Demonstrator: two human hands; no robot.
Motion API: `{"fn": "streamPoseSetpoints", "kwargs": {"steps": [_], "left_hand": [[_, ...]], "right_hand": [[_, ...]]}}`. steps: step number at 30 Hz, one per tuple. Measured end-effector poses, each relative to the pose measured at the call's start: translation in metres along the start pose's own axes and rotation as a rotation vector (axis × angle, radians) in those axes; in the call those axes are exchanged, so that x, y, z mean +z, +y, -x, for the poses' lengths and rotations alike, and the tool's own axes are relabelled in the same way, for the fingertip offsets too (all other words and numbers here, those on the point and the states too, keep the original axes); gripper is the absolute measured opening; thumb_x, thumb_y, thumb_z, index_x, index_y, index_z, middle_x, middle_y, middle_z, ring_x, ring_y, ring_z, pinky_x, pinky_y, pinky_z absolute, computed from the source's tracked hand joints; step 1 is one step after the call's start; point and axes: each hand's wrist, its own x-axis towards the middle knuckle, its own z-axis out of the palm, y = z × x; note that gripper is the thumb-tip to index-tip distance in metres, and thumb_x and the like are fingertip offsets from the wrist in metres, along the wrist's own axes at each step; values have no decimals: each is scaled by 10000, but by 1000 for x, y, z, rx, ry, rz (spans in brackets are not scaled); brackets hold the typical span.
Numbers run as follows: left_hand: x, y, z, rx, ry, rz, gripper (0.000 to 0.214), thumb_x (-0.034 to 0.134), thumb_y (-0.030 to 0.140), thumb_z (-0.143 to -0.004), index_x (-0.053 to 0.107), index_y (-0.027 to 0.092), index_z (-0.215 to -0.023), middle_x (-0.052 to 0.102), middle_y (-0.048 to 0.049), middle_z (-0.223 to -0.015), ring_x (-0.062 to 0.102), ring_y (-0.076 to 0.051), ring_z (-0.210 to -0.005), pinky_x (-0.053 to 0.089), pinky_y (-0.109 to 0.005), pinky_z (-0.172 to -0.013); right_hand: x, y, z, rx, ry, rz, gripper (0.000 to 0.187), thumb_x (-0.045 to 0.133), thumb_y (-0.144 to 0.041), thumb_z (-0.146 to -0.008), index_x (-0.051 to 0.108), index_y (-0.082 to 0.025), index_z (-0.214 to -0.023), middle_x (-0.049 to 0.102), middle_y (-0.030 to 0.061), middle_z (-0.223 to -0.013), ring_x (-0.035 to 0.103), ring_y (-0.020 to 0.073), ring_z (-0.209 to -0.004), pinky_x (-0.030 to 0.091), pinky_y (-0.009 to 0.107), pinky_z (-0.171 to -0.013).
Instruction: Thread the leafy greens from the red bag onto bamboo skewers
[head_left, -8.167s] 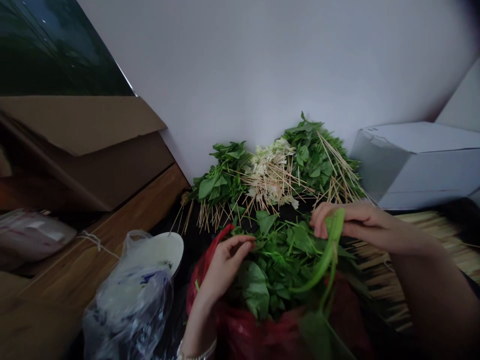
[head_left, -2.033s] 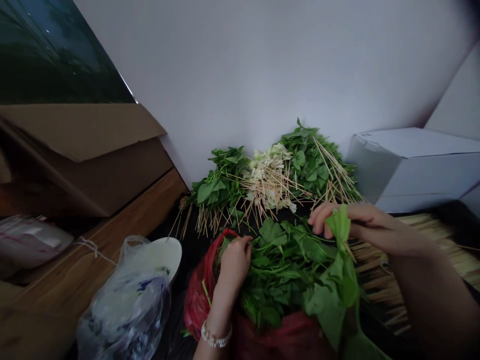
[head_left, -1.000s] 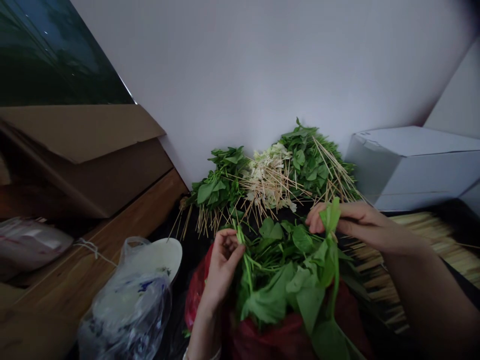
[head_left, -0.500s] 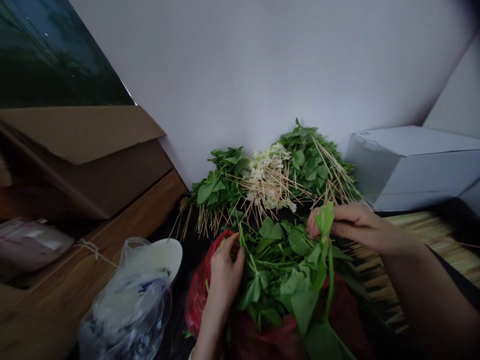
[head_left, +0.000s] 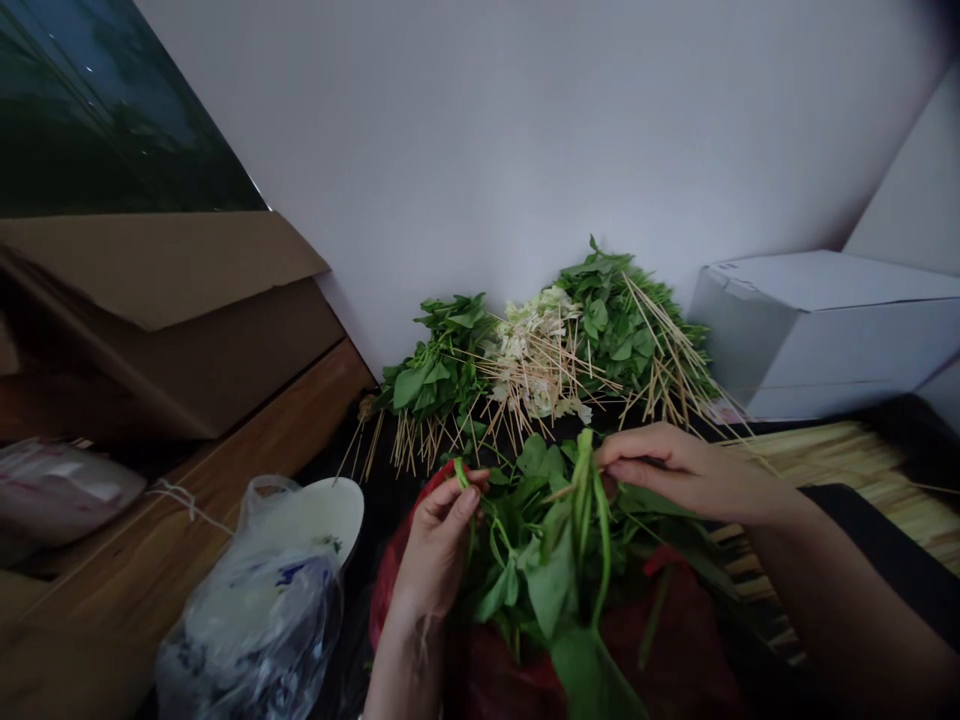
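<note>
There is one view, from a camera worn on the person's head, and it faces forward and steeply down across the work. It sits close in. The left hand (head_left: 435, 535) and right hand (head_left: 667, 468) take up the lower middle, their forearms run off the bottom edge, and the loose greens (head_left: 540, 560) in the red bag (head_left: 675, 650) lie almost under the lens. Farther along the same line, the skewered greens (head_left: 540, 350) are heaped against the white wall (head_left: 525, 130), which fills the upper half. The wide lens bows the margins, catching a cardboard box (head_left: 187, 310) at the left, a white box (head_left: 825, 330) at the right and a clear plastic bag (head_left: 255, 610) at the lower left.
</note>
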Motion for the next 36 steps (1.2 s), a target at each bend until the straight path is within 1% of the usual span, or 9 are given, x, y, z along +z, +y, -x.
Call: {"fn": "streamPoseSetpoints", "kwargs": {"steps": [2,4,6,8,13,17,22,28,36], "left_hand": [[0,1,1,32,-10,-21,377,894,404,-612,810,170,-896,719,-45,-835,588,-117,-711,460,-199,-634],[-1,0,2,26,-54,-28,416,832,412,-710,781,170,-1044,719,-43,-811,594,-115,-664,468,-212,-629],[-3,-2,3,-13,-113,0,473,775,391,-787,702,206,-1216,733,-43,-863,629,-123,-674,486,-224,-641],[-3,-5,4,-27,-152,47,481,750,350,-821,646,244,-1279,741,-38,-931,663,-127,-718,505,-225,-671],[-2,-9,1,32,-92,82,342,787,301,-787,722,205,-1109,769,-47,-933,694,-134,-801,534,-235,-783],[-1,-10,0,15,-26,81,390,851,284,-708,759,212,-1080,788,-45,-952,713,-139,-827,538,-236,-823],[-2,-11,3,44,11,-8,392,854,306,-709,768,228,-1083,790,-53,-1008,719,-151,-875,527,-255,-872],[-2,-9,3,48,19,4,386,823,376,-734,776,194,-1071,800,-81,-944,731,-176,-850,553,-261,-809],[1,-5,1,50,78,103,326,918,332,-588,788,188,-849,774,-10,-749,694,-105,-694,541,-189,-715]], "right_hand": [[9,2,-2,6,13,24,238,469,-285,-990,680,-186,-940,699,16,-819,652,133,-757,490,232,-718],[18,3,-4,7,18,41,234,447,-243,-989,675,-190,-985,690,5,-799,626,108,-659,469,215,-641],[24,2,-5,-2,41,102,252,427,-220,-988,676,-196,-1012,684,-2,-790,589,96,-603,441,215,-602],[29,-1,-6,-16,87,193,262,424,-222,-988,685,-201,-1001,685,0,-789,586,106,-635,430,231,-633],[37,-6,-10,-15,127,301,274,427,-213,-979,699,-203,-1015,695,10,-815,604,132,-720,417,259,-685],[43,-3,-12,-14,119,334,286,427,-193,-966,701,-208,-1045,694,8,-809,596,133,-705,408,262,-675],[47,1,-14,-8,134,371,299,419,-195,-960,706,-211,-1043,712,23,-841,614,147,-726,407,275,-682],[47,-3,-14,-3,120,360,299,424,-188,-955,712,-207,-1032,713,29,-843,612,150,-728,410,282,-678],[45,-3,-13,-4,107,357,313,406,-218,-973,713,-205,-1037,689,25,-785,597,148,-692,409,284,-666]]}}
